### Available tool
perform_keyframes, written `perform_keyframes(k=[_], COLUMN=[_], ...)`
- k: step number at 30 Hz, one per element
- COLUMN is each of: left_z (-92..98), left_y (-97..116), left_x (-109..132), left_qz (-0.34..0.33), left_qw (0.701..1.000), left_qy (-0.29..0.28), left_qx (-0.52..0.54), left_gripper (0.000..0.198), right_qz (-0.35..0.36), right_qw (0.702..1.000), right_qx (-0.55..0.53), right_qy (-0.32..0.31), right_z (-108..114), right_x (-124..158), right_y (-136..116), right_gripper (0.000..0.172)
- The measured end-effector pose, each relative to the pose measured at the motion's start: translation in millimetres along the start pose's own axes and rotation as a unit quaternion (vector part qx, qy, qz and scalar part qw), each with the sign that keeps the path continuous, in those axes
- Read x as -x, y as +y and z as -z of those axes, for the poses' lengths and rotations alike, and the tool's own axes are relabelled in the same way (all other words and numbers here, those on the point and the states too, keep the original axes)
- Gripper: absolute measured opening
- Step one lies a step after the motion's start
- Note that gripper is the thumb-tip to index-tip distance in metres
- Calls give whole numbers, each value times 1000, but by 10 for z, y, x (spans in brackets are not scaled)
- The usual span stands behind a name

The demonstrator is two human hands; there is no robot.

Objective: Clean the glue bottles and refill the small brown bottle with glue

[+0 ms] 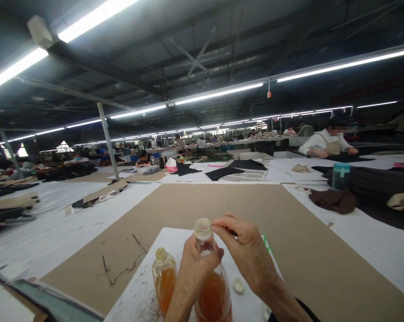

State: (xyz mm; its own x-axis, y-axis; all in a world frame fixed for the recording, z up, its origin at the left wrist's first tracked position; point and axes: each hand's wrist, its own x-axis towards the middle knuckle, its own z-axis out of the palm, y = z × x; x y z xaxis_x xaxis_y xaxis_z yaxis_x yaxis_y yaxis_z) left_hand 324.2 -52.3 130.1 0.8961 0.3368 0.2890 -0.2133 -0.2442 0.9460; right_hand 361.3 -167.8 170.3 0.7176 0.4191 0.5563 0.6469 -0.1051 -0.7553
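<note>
This is a big garment factory floor, a cutting hall. Long white tables run far into the room. A brown paper sheet covers the near one, and dark cut fabric pieces lie farther off. Rows of tube lights and a ceiling fan hang under the dark metal roof. Workers bend over the far tables, one in white at the right.

On the white flat sheet I see a small amber-filled plastic bottle just left of the larger amber-filled bottle, a round white cap to its right
</note>
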Motion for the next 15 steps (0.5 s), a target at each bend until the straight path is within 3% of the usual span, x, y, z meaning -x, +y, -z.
perform_keyframes(k=[5,8,11,15], left_z=[1,3,4,-7], left_y=[67,58,22,-16], left_x=[20,30,28,-4], left_qz=[-6,1,12,-7], left_qw=[1000,1000,1000,999], left_qy=[3,9,12,12], left_qx=[15,10,-5,-35], left_gripper=[13,14,12,2], right_qz=[56,33,-50,-124], right_qw=[995,997,996,933], right_qx=[86,61,-76,-330], right_qy=[6,24,-5,-74], right_z=[-15,-45,-48,-58], right_x=[-4,-12,-45,-87], right_y=[23,55,106,218], right_gripper=[17,14,13,15])
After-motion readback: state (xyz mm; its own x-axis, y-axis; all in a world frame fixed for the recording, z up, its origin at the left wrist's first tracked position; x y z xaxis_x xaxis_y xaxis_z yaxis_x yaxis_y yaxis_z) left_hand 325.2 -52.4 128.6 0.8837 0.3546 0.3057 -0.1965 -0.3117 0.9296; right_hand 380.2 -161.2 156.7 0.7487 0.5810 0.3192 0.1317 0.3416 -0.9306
